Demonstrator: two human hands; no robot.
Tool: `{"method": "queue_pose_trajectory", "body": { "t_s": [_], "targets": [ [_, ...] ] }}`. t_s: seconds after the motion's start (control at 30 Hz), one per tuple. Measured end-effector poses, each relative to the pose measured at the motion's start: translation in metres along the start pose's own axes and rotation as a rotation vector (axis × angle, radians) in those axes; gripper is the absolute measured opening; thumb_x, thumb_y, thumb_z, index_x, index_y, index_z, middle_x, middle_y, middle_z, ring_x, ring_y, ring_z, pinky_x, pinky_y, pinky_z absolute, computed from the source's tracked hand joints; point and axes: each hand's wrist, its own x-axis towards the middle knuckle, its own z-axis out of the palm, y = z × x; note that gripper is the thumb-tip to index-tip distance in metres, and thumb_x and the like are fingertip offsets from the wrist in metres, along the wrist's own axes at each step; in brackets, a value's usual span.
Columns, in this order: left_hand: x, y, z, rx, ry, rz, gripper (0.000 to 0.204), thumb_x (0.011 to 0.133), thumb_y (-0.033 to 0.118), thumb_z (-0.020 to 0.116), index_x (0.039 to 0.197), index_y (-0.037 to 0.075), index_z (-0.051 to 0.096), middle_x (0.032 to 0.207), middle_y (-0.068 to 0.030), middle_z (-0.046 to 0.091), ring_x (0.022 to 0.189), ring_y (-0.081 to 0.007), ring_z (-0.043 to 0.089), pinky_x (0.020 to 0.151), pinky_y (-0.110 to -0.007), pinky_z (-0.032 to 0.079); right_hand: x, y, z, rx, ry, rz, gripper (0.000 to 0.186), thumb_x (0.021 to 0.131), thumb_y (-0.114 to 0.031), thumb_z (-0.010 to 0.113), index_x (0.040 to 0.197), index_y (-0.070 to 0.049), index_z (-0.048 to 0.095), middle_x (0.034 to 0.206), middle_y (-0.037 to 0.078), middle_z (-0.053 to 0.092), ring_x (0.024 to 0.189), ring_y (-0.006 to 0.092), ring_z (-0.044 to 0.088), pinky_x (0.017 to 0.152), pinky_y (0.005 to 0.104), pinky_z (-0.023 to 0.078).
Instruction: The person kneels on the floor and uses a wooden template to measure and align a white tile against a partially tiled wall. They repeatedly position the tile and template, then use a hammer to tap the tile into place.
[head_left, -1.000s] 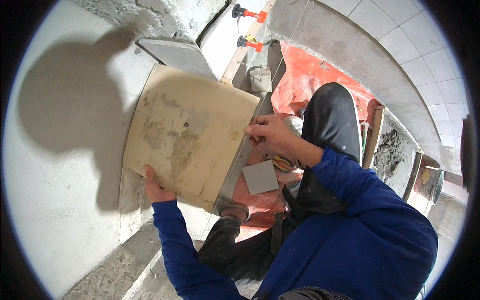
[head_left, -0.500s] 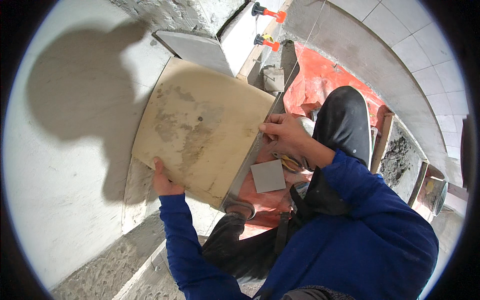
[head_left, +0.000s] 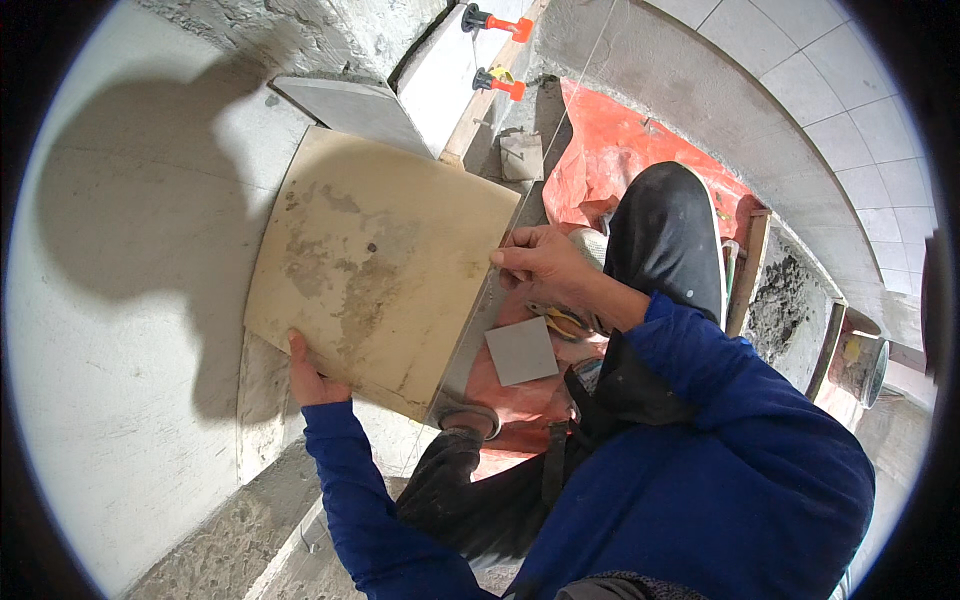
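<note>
Evidently, both bare hands are on the tan board. The left hand (head_left: 315, 378) holds its lower left edge, thumb flat on the face and fingers out of sight behind. The right hand (head_left: 548, 262) is narrowed to a pinch at the right edge, its other fingers curled; how firmly it grips, I cannot tell.

Between them sits the tan board (head_left: 400, 230) itself, blotched with grey stains. It looks stiff and fairly heavy for its breadth, so two hands on opposite edges seem the right hold; its corners would probably chip if knocked, and any dust may make the face slippery.

Just beyond the board's top edge is a grey slab (head_left: 355, 108), and up and to the right of the board are two orange clips (head_left: 508, 28) (head_left: 506, 90). Right of the board, a small grey tile (head_left: 521, 352) lies on a red sheet (head_left: 590, 165), near yellow-handled pliers (head_left: 566, 323). Left of the board stretches a white wall (head_left: 110, 390) bearing a shadow.
</note>
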Motion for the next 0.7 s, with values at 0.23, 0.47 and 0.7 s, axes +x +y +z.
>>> {"method": "queue_pose_trajectory", "body": {
  "t_s": [0.23,0.47,0.7],
  "targets": [
    [0.0,0.0,0.0,-0.021,-0.007,-0.004,0.049,0.098,0.035,0.051,0.138,0.008,0.042,0.138,-0.0109,0.05,0.125,-0.0311,0.048,0.107,-0.05,0.038,0.002,0.004,-0.001,0.003,0.005,-0.019,0.023,0.083,-0.021,0.072,0.072,-0.005,0.06,0.059,0.0,0.051,0.059,0.0134,0.057,0.058,0.0271,0.044],
    [0.0,0.001,-0.002,-0.026,0.024,-0.016,0.049,0.098,0.032,0.052,0.137,0.005,0.042,0.136,-0.0113,0.051,0.123,-0.0302,0.05,0.105,-0.048,0.04,0.0,0.0,0.001,-0.026,0.024,-0.001,0.021,0.083,-0.02,0.071,0.076,-0.003,0.062,0.06,-0.001,0.05,0.059,0.0129,0.057,0.059,0.028,0.046],
    [-0.007,-0.002,0.008,0.016,0.041,0.0,0.05,0.098,0.034,0.05,0.137,0.004,0.042,0.136,-0.0123,0.051,0.124,-0.0312,0.049,0.106,-0.049,0.039,-0.002,0.001,-0.001,0.027,0.01,-0.002,0.021,0.083,-0.02,0.072,0.077,-0.002,0.063,0.06,-0.002,0.048,0.058,0.0121,0.054,0.06,0.0289,0.047]
  ]
}}
